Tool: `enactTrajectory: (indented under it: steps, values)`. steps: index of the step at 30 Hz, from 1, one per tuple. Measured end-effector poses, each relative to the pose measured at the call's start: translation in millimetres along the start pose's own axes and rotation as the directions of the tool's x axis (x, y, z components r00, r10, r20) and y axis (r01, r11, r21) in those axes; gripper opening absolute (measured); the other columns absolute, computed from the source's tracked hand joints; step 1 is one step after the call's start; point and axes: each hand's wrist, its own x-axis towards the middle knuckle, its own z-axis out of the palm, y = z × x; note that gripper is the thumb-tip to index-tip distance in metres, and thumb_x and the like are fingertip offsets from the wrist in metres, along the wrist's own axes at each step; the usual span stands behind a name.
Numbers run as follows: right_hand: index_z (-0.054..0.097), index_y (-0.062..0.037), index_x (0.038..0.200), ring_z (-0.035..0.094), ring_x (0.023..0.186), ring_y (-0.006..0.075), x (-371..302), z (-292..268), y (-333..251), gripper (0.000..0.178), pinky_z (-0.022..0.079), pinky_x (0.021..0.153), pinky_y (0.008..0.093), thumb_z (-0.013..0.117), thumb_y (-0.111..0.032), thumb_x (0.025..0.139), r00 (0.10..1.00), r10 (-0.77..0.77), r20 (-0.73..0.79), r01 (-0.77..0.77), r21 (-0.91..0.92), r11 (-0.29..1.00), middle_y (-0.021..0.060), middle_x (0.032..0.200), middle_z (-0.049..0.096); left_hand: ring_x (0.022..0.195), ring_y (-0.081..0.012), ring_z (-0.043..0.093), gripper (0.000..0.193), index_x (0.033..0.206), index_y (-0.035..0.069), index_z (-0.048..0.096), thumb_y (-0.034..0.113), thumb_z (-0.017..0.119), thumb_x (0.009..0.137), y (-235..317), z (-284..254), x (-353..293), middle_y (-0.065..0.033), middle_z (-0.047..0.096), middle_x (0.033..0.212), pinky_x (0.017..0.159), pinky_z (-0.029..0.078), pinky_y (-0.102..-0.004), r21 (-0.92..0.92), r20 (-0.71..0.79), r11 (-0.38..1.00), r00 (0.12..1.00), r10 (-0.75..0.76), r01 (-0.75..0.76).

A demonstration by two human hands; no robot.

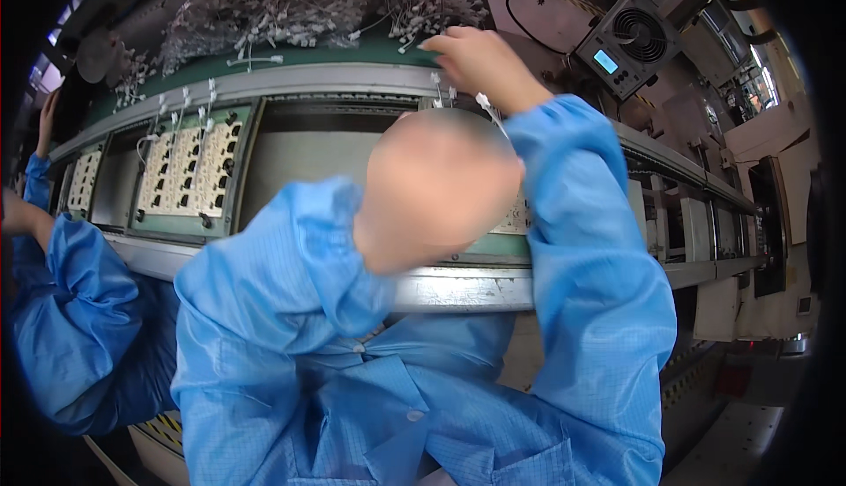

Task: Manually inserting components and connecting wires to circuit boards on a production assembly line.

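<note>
One right hand point(480, 61) is reaching up from a blue sleeve point(599, 274), its fingers curling loosely at the edge of the tangled pile of white-plug wires point(300, 1) lying on the far green table point(352, 52). Whether it is gripping any, I cannot tell; the left hand is staying hidden.

Single head-worn fisheye view, looking steeply down, close over blue sleeves point(590, 248), facing the conveyor line point(291, 81), edges bowed
</note>
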Motion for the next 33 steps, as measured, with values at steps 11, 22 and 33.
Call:
enactTrajectory:
  steps: [11, 22, 33]
  values:
    - [0.07, -0.005, 0.103, 0.072, 0.084, 0.0272, 62.8, 13.0, 9.1, 0.017, 0.056, 0.075, 0.0385, 0.069, -0.017, 0.091, 0.986, -0.005, -0.168, 0.072, 0.397, 0.915, 0.0118, 0.092, 0.073, 0.077, -0.0184, 0.06, 0.011, 0.085, 0.013, 0.065, 0.016, 0.075, 0.08, -16.6, 1.7, -21.4, 0.0017, 0.064, 0.07, 0.07, 0.039, -0.0365, -0.023, 0.304, 0.964, 0.92, -0.247, 0.266]
    - [0.062, -0.0054, 0.099, 0.066, 0.076, 0.014, -24.1, -111.9, 57.6, 0.009, 0.052, 0.07, 0.0265, 0.068, -0.01, 0.095, 0.74, 0.653, -0.158, 0.081, 0.986, 0.147, 0.0053, 0.09, 0.067, 0.082, -0.0175, 0.059, 0.013, 0.084, 0.016, 0.067, 0.018, 0.079, 0.079, 12.8, 36.5, -3.3, 0.0064, 0.066, 0.074, 0.076, 0.04, -0.0403, -0.124, 0.123, 0.976, 0.979, -0.163, 0.178]
    - [0.057, -0.002, 0.11, 0.069, 0.078, 0.0157, -129.4, -71.7, 70.1, 0.022, 0.056, 0.072, 0.0281, 0.071, -0.002, 0.094, 0.668, 0.724, -0.171, 0.064, 0.983, 0.173, 0.0104, 0.091, 0.07, 0.101, -0.0246, 0.055, 0.006, 0.082, 0.015, 0.073, 0.016, 0.077, 0.078, 22.3, 36.6, -21.9, 0.003, 0.063, 0.095, 0.086, 0.038, -0.0426, -0.079, 0.54, 0.944, 0.809, -0.231, 0.322]
